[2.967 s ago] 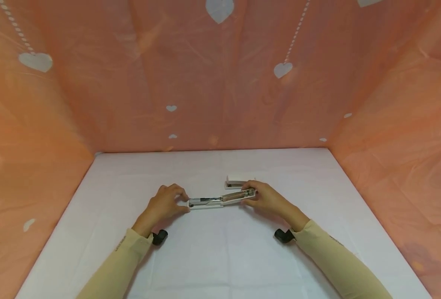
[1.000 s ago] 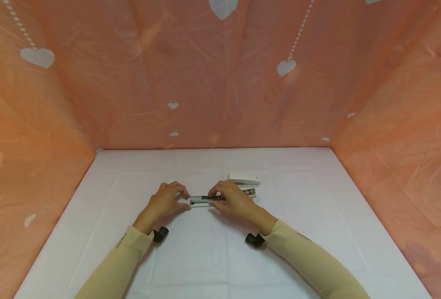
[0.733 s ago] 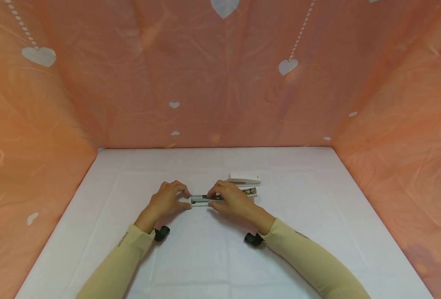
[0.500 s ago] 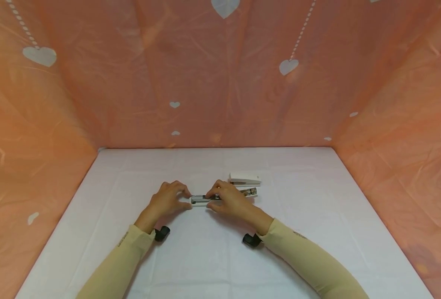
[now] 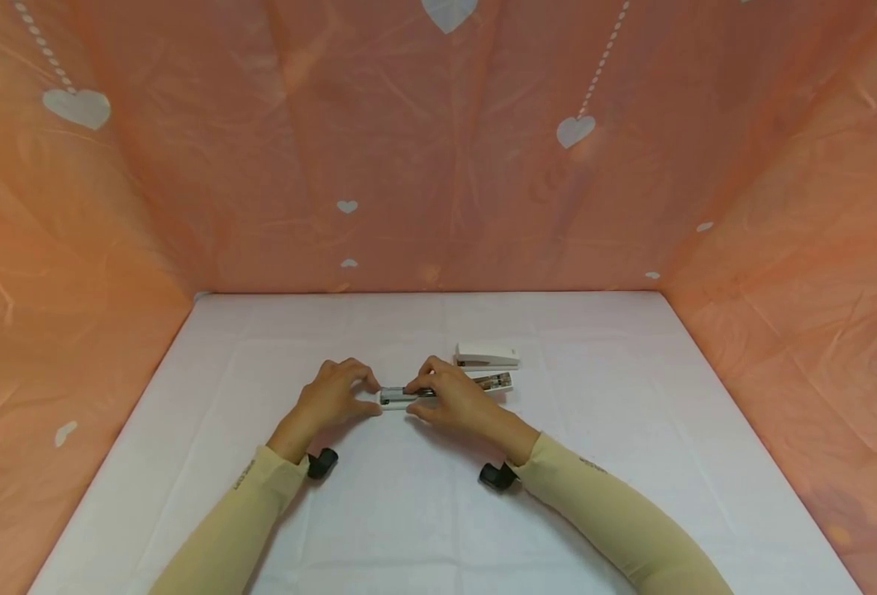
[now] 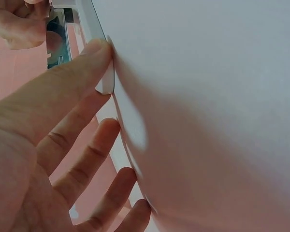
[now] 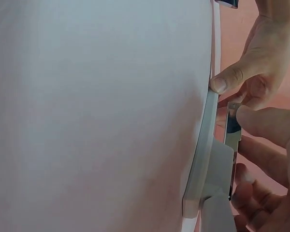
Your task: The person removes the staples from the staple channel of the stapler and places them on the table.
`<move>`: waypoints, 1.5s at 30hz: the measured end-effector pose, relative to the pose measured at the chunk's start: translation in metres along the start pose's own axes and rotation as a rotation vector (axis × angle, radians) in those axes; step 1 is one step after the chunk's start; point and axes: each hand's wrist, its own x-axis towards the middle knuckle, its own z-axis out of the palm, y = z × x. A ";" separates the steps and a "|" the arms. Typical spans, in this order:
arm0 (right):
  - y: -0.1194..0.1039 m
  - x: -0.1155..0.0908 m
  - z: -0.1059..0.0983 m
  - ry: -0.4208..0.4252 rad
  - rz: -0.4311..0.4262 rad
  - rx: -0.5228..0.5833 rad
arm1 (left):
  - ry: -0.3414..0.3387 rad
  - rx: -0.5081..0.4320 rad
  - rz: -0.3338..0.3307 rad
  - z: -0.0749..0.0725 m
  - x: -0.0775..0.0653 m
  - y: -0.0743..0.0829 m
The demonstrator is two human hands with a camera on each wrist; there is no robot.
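Note:
A white stapler (image 5: 400, 405) lies folded open on the table, its top arm (image 5: 501, 382) swung out to the right with the inside facing up. My left hand (image 5: 331, 399) pinches the left end of its base between thumb and fingers. In the left wrist view that thumb lies along the side of the white base (image 6: 105, 82). My right hand (image 5: 456, 401) is over the stapler's middle, hiding the hinge. It pinches the metal staple magazine (image 7: 234, 128), its thumb on one face and a finger on the other, as the right wrist view shows.
A second white stapler (image 5: 487, 355), closed, stands just behind the open one, near my right hand. White cloth (image 5: 408, 512) covers the table. Orange curtains (image 5: 438, 165) with pale hearts rise at the back and both sides.
My right hand has let go of the top arm's far end, moved left to the magazine, and crept slightly further left since. My left hand keeps its pinch on the base.

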 end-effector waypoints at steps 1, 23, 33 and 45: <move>0.000 0.000 0.000 -0.005 0.008 0.011 | -0.001 0.000 -0.001 0.000 0.000 0.000; 0.002 0.008 0.002 0.025 0.081 0.141 | -0.006 0.005 -0.010 -0.001 -0.004 0.005; -0.002 0.013 0.003 0.040 0.129 0.128 | -0.006 0.013 0.001 -0.002 -0.004 0.003; -0.001 0.017 0.005 0.058 0.156 0.123 | 0.003 0.014 0.027 -0.002 -0.001 0.003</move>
